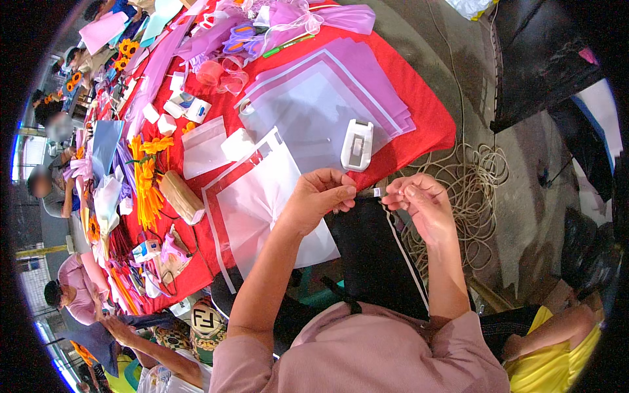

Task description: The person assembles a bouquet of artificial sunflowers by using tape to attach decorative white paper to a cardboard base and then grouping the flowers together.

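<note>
In front of my lap, at the table's near edge, both hands are raised with the fingertips close together. My left hand (324,198) is closed in a pinch; what it holds, if anything, is too small to make out. My right hand (424,204) pinches too, and a small pale strip (376,192) shows at its fingertips, in the gap between the hands. Just beyond them, a white rounded device (358,145) with a grey middle lies on a stack of translucent sheets (308,98) edged in white and purple. White wrapping sheets (262,203) lie left of my left hand.
The red-covered table (426,111) bears orange flowers (149,187), a brown paper block (182,196), white boxes (190,105), ribbon (232,77) and a green pen (288,46). Coiled rope (481,173) lies on the floor at right. People sit at left and lower right (557,340).
</note>
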### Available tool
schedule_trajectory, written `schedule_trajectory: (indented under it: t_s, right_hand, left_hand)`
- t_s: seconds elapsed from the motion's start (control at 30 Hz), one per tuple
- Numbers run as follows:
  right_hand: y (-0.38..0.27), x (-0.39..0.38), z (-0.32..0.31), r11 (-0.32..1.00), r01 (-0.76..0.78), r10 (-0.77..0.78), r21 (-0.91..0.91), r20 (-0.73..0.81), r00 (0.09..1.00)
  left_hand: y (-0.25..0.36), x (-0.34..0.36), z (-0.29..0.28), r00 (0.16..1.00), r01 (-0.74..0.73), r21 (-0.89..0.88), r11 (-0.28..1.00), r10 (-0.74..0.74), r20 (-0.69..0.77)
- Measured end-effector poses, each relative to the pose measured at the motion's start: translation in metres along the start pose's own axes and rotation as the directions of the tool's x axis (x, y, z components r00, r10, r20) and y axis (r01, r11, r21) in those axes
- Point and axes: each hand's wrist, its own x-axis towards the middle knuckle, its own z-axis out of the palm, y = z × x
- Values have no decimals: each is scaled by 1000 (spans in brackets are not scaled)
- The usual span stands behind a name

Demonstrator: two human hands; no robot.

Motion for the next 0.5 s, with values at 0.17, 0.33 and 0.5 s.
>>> schedule_trajectory:
  t_s: [0.17, 0.33, 0.5]
  right_hand:
    - [27, 12, -3, 955, 12, -67, -296, -174, 982]
    - [37, 23, 9, 940, -115, -2, -322, -341, 940]
    - [43, 25, 8, 919, -234, 81, -318, -429, 900]
  left_hand:
    - [13, 17, -3, 974, -118, 367, 923, 179, -137]
    - [26, 45, -13, 960, -130, 683, 719, 264, -95]
    - [30, 54, -14, 937, -185, 820, 542, 350, -20]
